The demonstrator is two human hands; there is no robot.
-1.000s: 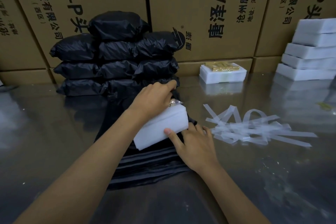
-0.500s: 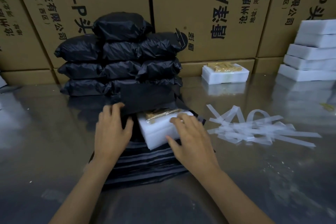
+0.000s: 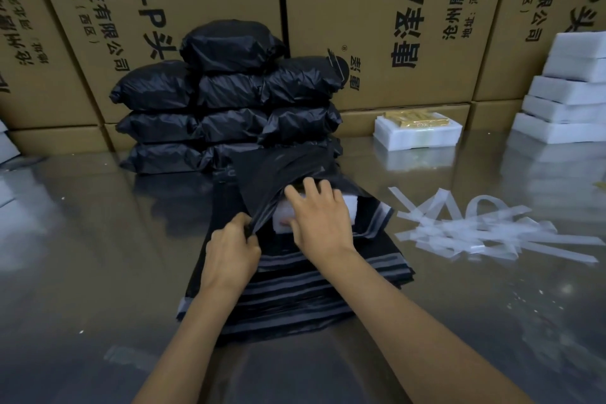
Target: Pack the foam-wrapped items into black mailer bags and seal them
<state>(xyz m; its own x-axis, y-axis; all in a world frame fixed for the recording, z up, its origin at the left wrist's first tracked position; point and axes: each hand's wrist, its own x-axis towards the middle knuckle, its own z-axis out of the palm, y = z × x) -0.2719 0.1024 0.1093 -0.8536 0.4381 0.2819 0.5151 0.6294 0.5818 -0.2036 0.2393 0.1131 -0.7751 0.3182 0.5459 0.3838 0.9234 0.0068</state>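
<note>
The cardboard cartons [image 3: 377, 26] behind the table carry black sideways print, legibly "唐泽AH", "沧州唐泽通", "有限公司", "科技有限公司", "(西区)" and "P头".

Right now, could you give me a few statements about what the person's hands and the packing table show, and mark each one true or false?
1. The left hand pinches the edge of a black mailer bag. True.
2. The right hand holds a pair of scissors. False: it rests on the white foam-wrapped item, which is partly inside the bag.
3. Filled black bags are stacked against the cardboard boxes. True.
4. The peeled strips lie to the left of the hands. False: they lie to the right.
5. White foam blocks are stacked at the far right. True.
</note>
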